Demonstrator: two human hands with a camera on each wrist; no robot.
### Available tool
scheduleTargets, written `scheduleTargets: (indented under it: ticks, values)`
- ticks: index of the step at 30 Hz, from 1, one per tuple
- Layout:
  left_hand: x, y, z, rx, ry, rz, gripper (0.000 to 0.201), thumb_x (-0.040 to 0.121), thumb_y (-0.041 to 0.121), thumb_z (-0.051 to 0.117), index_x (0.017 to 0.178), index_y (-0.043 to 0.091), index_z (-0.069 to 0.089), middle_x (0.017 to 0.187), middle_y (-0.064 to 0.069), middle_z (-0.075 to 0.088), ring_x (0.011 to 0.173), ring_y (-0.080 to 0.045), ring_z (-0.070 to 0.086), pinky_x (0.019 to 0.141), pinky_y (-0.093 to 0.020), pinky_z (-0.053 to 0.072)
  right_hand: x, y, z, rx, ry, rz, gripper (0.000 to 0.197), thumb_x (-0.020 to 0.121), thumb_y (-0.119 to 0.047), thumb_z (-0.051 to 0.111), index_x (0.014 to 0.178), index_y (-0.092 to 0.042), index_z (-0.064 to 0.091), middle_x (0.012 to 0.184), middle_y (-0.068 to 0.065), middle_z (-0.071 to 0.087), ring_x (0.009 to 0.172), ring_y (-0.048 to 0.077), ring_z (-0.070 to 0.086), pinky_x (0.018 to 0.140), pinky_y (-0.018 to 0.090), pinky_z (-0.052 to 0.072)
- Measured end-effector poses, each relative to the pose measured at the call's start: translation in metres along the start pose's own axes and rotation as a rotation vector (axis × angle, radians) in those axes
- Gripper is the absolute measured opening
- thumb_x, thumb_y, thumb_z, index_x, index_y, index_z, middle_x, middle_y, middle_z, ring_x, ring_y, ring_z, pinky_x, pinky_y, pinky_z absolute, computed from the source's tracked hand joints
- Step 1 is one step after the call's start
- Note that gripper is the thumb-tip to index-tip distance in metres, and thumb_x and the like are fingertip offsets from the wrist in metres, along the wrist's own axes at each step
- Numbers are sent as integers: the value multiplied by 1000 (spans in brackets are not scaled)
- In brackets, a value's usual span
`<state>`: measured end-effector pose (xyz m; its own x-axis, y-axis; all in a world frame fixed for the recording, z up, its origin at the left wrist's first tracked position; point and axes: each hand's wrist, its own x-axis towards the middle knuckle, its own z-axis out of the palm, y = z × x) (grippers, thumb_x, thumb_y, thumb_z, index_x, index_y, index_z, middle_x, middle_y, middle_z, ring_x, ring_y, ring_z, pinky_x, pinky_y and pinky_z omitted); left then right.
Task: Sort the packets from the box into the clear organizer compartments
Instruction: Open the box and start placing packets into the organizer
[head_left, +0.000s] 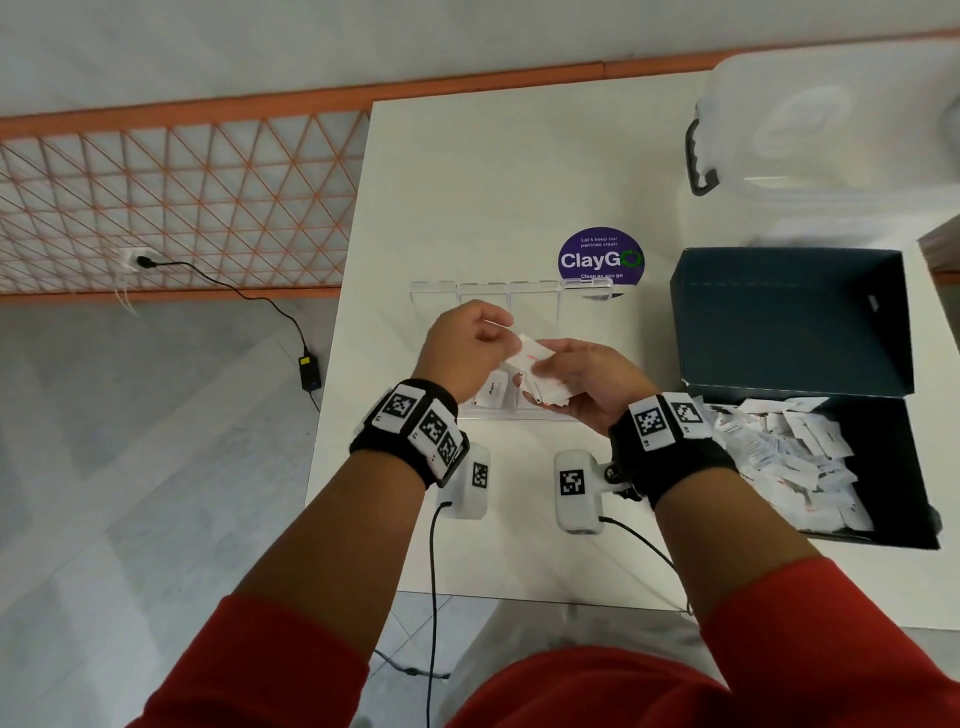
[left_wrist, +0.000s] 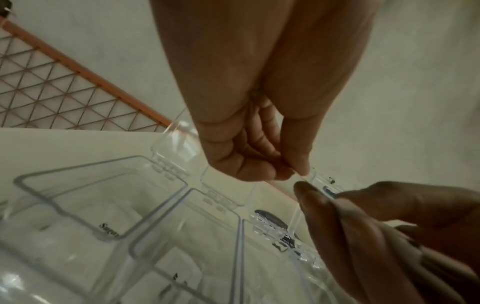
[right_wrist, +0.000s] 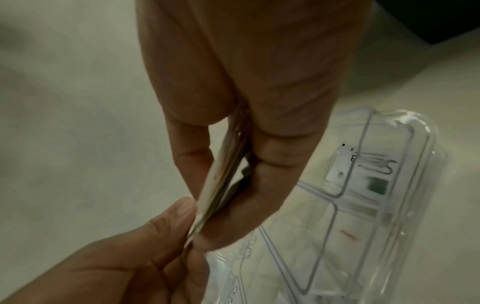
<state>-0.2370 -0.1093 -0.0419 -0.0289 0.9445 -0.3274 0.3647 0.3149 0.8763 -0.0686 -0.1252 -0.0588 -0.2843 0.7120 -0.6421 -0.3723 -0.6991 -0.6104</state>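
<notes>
My right hand (head_left: 558, 387) grips a small stack of white packets (head_left: 543, 384) above the clear organizer (head_left: 483, 293), whose lids stand open. My left hand (head_left: 504, 338) pinches the far edge of the top packet (head_left: 530, 356), which has red print. From the right wrist, the stack (right_wrist: 223, 181) shows edge-on between thumb and fingers, and the left hand (right_wrist: 145, 253) touches its tip. The organizer compartments (left_wrist: 103, 185) below carry labels, one reading "Sugar". A dark blue box (head_left: 789, 332) stands open to the right, with many white packets (head_left: 784, 457) in it.
A clear storage tub (head_left: 810, 119) with a black handle stands at the back right. A purple ClayGo sticker (head_left: 600, 257) lies behind the organizer. The table's left edge (head_left: 337, 364) drops to the floor, where a power adapter (head_left: 310, 371) and its cable lie.
</notes>
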Motion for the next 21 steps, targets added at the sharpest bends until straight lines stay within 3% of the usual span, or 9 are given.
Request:
scheduleTargets:
  ticks: [3,6,10,13,16,21]
  values:
    - [2,3,0,-24,18,43,17,77,15,76,85,26,66,77,6,72,68,-8,67,73,-34,60,-6,3,3,-60,-56,38,32,84,15,59,113,4,66,93,19,73,79,29,73,65,35,60]
    - [3,6,-3,29,-37,38,18,75,26,80,86,28,66,83,7,71,74,-7,68,70,-28,57,-6,7,6,-14,-5,-25,32,83,15,65,113,1,66,93,18,72,76,28,72,63,34,60]
    - [2,10,-9,-4,-57,24,27,74,8,79,90,24,65,84,4,72,77,-11,69,74,-32,58,-4,7,9,14,45,-92,27,81,15,69,97,-6,67,87,15,73,74,28,73,74,39,62]
    - [1,11,-10,-58,4,55,29,72,6,81,91,22,64,91,2,69,83,-11,69,69,-27,59,-5,6,12,40,37,-130,25,81,16,67,94,-5,67,83,13,75,74,27,73,72,37,63]
    - [-1,10,-6,-3,-83,40,25,75,6,78,89,21,65,87,1,71,76,-11,69,66,-24,58,-6,7,10,67,75,-174,22,81,15,67,92,-5,66,82,14,74,71,26,72,68,34,62]
    - [-3,7,-8,-4,-24,65,26,79,1,72,85,25,67,86,3,71,77,-9,67,68,-21,56,-10,17,9,108,-16,-115,30,85,16,57,112,5,64,97,18,72,85,26,72,72,34,60]
